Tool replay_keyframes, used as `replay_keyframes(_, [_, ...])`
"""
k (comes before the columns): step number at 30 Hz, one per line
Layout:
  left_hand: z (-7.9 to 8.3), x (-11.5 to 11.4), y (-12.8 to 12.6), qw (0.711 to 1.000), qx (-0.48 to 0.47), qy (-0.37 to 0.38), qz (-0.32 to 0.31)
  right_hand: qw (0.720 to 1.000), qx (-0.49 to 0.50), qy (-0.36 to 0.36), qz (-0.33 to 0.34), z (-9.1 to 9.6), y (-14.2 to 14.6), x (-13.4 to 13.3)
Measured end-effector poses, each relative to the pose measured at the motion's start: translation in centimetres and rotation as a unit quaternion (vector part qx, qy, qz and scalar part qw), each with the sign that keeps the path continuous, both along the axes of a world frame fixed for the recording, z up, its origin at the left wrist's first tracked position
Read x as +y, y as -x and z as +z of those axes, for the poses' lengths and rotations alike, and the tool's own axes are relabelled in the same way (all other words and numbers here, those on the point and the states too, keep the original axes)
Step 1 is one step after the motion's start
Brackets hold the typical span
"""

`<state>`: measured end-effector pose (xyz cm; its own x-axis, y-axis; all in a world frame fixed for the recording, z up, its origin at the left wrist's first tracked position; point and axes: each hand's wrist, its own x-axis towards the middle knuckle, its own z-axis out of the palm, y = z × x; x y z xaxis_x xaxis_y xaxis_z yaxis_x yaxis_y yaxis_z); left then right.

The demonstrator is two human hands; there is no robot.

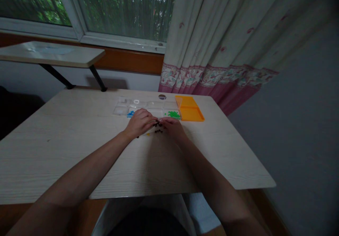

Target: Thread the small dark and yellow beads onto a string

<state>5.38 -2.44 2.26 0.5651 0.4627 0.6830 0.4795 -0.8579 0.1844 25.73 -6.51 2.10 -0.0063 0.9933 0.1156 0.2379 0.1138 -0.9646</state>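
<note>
1. The left hand and right hand nearly meet at the front edge of the clear box, with fingers bent inward. Whether either pinches anything cannot be told; the fingertips are too small and partly hidden.

2. The dark bits lie on the table, some right beneath the fingertips and a few just nearer the person. A slip of either hand could scatter them, since no rim shows around them.

3. A stray dark bit and a yellow bit lie near the left wrist. A sleeveless forearm drawn back low might sweep them toward the table's near edge.

4. The blue bits sit in the box's front left part, close beside the left hand. A knuckle catching the box there could jolt them out.

5. The green bits sit at the front right, just beyond the right hand. A bump could spill or mix them.

6. The orange box stands just beside the clear one; a shove rightward would probably push both. Dim light makes small misses likelier.
</note>
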Motion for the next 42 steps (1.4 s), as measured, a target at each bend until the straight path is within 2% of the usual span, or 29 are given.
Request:
replay_keyframes(11, [-0.6,0.6,0.0,1.000,-0.003,0.021,0.012,0.998,-0.040,-0.037,-0.011,0.0,0.1,-0.2])
replay_keyframes(15, [-0.5,0.6,0.0,0.999,-0.013,0.035,0.022,0.990,-0.095,-0.098,-0.042,0.6,-0.4,-0.2])
replay_keyframes(17, [-0.5,0.7,0.0,0.998,-0.028,0.043,0.046,0.975,-0.159,-0.138,-0.068,0.8,-0.9,-0.1])
replay_keyframes(20, [-0.5,0.7,0.1,0.992,-0.064,0.056,0.095,0.937,-0.293,-0.169,-0.086,0.8,-1.5,-0.2])
replay_keyframes(24, [-0.5,0.8,0.2,0.984,-0.090,0.077,0.132,0.888,-0.428,-0.152,-0.075,1.1,-1.5,-0.7])
replay_keyframes(29, [-0.7,1.2,0.4,0.977,-0.112,0.088,0.159,0.845,-0.514,-0.127,-0.078,2.1,-1.2,-1.4])
replay_keyframes(32, [-0.9,1.5,0.4,0.974,-0.120,0.092,0.167,0.833,-0.535,-0.122,-0.064,2.7,-1.2,-1.7])
replay_keyframes(42, [-0.8,1.5,0.3,0.974,-0.117,0.110,0.157,0.829,-0.548,-0.107,-0.027,3.0,-0.6,-2.1])
